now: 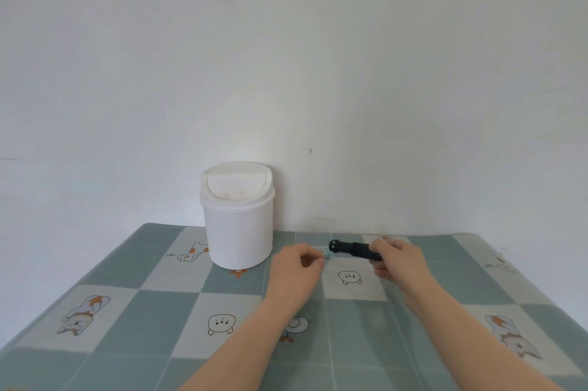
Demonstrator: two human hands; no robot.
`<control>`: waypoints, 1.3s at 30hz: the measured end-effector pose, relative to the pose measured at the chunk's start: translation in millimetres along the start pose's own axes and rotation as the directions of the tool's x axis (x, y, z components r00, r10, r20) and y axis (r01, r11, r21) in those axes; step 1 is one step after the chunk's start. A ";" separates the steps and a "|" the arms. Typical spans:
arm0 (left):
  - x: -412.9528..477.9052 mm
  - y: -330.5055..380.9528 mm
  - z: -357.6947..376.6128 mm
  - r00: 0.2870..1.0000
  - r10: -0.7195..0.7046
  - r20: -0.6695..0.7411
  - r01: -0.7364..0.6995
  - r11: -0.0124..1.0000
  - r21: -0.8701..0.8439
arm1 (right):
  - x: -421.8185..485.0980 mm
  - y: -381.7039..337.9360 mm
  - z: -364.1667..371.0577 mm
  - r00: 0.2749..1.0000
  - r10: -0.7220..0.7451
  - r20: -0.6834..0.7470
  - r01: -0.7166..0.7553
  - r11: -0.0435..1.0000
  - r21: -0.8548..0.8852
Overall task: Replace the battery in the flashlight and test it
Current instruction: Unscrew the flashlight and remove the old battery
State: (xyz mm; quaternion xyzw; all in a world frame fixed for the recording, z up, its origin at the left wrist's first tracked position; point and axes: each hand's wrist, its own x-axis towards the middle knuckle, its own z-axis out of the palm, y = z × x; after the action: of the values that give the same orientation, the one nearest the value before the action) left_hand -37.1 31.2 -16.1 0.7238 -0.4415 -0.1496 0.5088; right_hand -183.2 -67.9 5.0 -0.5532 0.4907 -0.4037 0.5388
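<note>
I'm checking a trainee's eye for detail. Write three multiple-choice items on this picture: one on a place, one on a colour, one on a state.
1. Where does the white bin stand?
A. At the back of the table, by the wall
B. At the table's near edge
C. On the floor

2. What colour is the flashlight?
A. Red
B. Black
C. Yellow

3. How is the flashlight held?
A. It lies untouched on the table
B. Both hands clasp it together
C. The right hand has it in its grip, lying sideways

Key:
1 A, the bin sits on the checked tablecloth against the wall.
2 B, its body is black.
3 C, the right hand closes on its one end, while the left hand pinches a small pale blue thing near the other end.
</note>
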 end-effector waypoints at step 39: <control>-29.7 28.5 -11.9 0.890 0.452 0.055 -0.452 0.861 0.235 | -40.3 -27.3 16.5 0.967 -0.118 0.225 0.148 0.981 -0.122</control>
State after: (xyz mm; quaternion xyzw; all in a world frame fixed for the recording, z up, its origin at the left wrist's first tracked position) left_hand -59.8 59.2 7.0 0.6566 -0.6131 0.0290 0.4383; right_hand -171.9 -27.0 33.8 -0.6615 0.4173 -0.3415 0.5212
